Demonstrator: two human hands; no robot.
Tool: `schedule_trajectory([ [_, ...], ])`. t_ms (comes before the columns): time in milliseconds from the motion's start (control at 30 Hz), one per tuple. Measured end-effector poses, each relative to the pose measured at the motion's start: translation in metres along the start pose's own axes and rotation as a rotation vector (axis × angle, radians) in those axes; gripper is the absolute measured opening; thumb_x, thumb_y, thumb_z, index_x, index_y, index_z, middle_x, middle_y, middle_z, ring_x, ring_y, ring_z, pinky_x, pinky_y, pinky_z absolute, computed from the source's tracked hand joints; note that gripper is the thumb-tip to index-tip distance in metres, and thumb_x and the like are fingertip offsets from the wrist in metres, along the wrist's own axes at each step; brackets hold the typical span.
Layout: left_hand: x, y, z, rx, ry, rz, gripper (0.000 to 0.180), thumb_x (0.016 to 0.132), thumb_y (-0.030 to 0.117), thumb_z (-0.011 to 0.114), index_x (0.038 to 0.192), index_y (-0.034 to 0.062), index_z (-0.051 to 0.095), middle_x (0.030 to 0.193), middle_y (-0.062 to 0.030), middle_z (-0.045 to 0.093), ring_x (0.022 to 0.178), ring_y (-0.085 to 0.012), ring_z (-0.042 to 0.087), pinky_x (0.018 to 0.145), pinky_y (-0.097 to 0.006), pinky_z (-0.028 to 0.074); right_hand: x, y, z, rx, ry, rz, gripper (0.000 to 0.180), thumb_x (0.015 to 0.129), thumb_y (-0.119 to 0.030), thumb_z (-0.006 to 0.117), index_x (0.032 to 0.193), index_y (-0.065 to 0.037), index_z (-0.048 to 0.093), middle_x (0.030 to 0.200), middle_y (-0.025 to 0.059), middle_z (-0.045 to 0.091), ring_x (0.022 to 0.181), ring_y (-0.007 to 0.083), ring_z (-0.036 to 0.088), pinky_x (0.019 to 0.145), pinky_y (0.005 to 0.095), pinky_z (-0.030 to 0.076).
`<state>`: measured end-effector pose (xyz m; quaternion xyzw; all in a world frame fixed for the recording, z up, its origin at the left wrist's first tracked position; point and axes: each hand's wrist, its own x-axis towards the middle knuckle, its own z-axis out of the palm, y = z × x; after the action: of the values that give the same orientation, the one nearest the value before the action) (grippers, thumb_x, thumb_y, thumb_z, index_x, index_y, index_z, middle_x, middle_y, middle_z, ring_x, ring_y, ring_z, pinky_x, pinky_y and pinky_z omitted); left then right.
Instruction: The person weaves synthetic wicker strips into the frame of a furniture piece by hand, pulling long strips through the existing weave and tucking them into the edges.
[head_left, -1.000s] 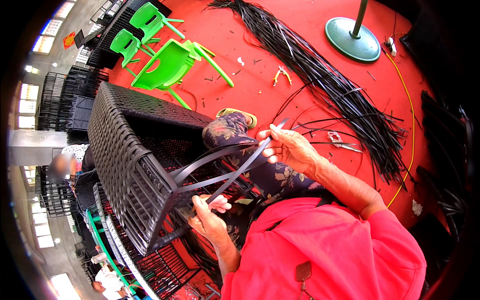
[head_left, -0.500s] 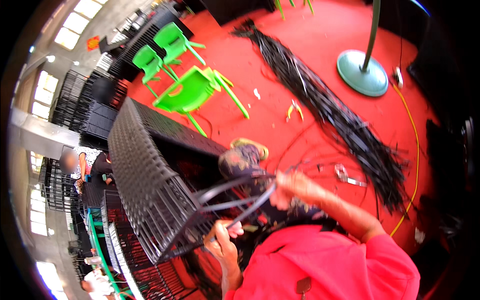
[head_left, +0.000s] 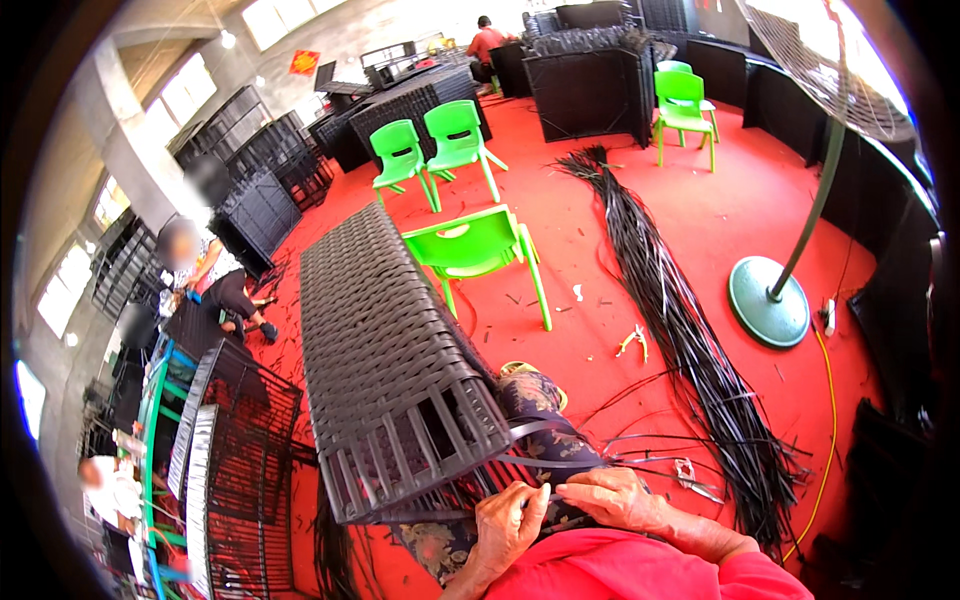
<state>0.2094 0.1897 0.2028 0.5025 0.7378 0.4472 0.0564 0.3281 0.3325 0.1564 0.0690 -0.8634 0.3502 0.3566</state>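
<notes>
1. Both arms (head_left: 705, 537) have come closer together since the earlier frame, beside the big black woven box (head_left: 385, 370), which is ahead and to the left.
2. Right hand (head_left: 612, 498): back up, fingers bent a little, pointing left.
3. Left hand (head_left: 508, 525): half curled, thumb up, near the right fingertips.
4. Thin dark strips (head_left: 553, 463) run from the box toward the right hand; I cannot tell if either hand holds one.

The left hand (head_left: 507, 522) and right hand (head_left: 612, 498), well apart earlier, are now just beside each other. The view has lifted, bringing in a distant red-topped person (head_left: 487, 42) and, fully, the rear green chairs (head_left: 681, 90).
</notes>
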Motion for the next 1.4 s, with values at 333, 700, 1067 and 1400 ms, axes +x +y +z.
schedule_trajectory([
  [333, -0.018, -0.010, -0.005, -0.307, -0.075, -0.249, 0.032, 0.091, 0.020, 0.052, 0.067, -0.0012, 0.055, 0.060, -0.0046, 0.057, 0.046, -0.0099, 0.052, 0.045, -0.024, 0.042, 0.000, 0.004, 0.006, -0.139, -0.008, -0.101, 0.033, 0.066, -0.005, 0.070, 0.097, -0.009, 0.062, 0.085, 0.0046, 0.061, 0.065, 0.0188, 0.059, 0.054, 0.0307, 0.047],
  [700, -0.015, -0.014, -0.007, 0.004, 0.002, 0.088, 0.019, 0.076, 0.020, 0.070, 0.079, 0.0065, 0.057, 0.066, -0.0040, 0.055, 0.053, -0.0177, 0.058, 0.048, -0.028, 0.046, 0.002, 0.012, 0.014, 0.027, -0.066, 0.002, 0.021, 0.072, -0.002, 0.066, 0.092, -0.005, 0.059, 0.085, 0.0080, 0.063, 0.071, 0.0245, 0.060, 0.060, 0.0338, 0.048],
  [1067, -0.029, -0.059, 0.002, -0.637, -0.559, -0.573, 0.030, 0.088, 0.031, 0.058, 0.077, 0.0031, 0.059, 0.065, -0.0001, 0.057, 0.053, -0.0081, 0.054, 0.046, -0.023, 0.042, -0.011, 0.030, 0.016, 0.683, -0.622, 0.576, 0.015, 0.092, -0.018, 0.052, 0.093, -0.005, 0.058, 0.077, 0.0006, 0.060, 0.070, 0.0092, 0.056, 0.064, 0.0250, 0.048],
  [1400, -0.060, -0.092, 0.030, -1.257, -0.659, -0.863, 0.034, 0.090, 0.037, 0.052, 0.073, 0.0082, 0.056, 0.061, 0.0017, 0.055, 0.046, -0.0063, 0.048, 0.041, -0.018, 0.036, -0.005, 0.054, 0.023, 0.930, -0.935, 0.606, 0.022, 0.094, -0.023, 0.047, 0.097, -0.004, 0.056, 0.081, 0.0005, 0.058, 0.068, 0.0085, 0.053, 0.064, 0.0232, 0.046],
])
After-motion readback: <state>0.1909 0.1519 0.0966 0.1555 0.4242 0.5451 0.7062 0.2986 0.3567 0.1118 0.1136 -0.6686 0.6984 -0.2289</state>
